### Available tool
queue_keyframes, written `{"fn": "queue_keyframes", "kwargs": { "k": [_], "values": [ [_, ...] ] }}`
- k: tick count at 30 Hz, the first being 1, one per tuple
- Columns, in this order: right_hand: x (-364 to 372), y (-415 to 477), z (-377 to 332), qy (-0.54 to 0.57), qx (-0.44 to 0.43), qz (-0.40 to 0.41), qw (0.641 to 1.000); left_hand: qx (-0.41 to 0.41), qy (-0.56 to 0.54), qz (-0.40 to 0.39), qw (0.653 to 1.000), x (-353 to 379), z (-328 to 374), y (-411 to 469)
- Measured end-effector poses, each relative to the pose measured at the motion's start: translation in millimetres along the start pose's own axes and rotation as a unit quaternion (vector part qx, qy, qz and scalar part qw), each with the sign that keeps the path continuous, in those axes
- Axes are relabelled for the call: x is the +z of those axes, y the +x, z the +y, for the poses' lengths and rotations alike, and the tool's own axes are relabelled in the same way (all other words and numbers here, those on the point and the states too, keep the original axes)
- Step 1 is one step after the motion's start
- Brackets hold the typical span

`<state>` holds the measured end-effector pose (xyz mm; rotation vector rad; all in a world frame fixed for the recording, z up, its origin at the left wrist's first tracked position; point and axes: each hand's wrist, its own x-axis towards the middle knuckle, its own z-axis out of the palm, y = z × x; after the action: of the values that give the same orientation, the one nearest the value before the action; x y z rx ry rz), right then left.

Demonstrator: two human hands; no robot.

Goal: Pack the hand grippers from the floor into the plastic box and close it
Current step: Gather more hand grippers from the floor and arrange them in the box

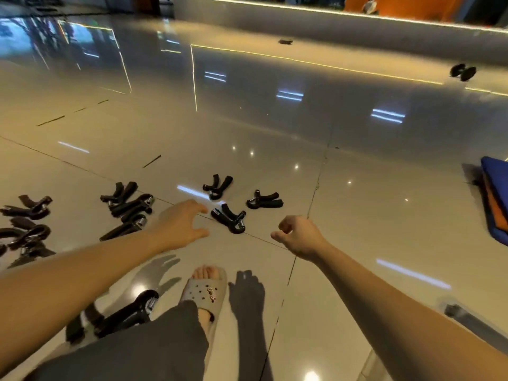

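left hand [182, 226] grip wide, near hand gripper [229, 218] | right hand [299, 236] grip curled, empty

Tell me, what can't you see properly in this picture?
All in the head view:
- The plastic box: nowhere in frame.
- The pile of hand grippers at left: cut off by the edge, so there is no full count.
- The hand gripper by the knee: partly hidden by the left forearm and trouser leg.
- The blue mat: cut by the right edge.
- The far dark object: too small and blurred to name.
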<state>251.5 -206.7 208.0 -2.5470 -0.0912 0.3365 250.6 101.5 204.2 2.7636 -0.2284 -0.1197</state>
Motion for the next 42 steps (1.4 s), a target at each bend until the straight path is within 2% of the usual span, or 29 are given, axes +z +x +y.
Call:
{"fn": "queue_keyframes", "kwargs": {
  "k": [13, 20, 25, 28, 32, 42],
  "values": [
    [35, 200, 39, -0.061, 0.017, -0.012, 0.998, 0.015, -0.021, -0.112, 0.993, 99, -64, 188],
    [61, 303, 59, -0.124, -0.011, -0.041, 0.991, 0.116, 0.075, -0.193, 0.971, 154, -104, 263],
    [80, 360, 81, -0.19, -0.044, -0.076, 0.978, 0.175, 0.058, -0.172, 0.968, 177, -122, 282],
    [90, 371, 96, -0.235, -0.052, -0.082, 0.967, 0.154, 0.026, -0.148, 0.977, 182, -125, 285],
    [98, 357, 110, -0.275, -0.045, -0.044, 0.959, 0.127, -0.019, -0.115, 0.985, 187, -118, 279],
    [70, 273, 128, -0.185, -0.004, -0.008, 0.983, 0.093, -0.074, -0.07, 0.99, 170, -78, 250]
  ]
}}
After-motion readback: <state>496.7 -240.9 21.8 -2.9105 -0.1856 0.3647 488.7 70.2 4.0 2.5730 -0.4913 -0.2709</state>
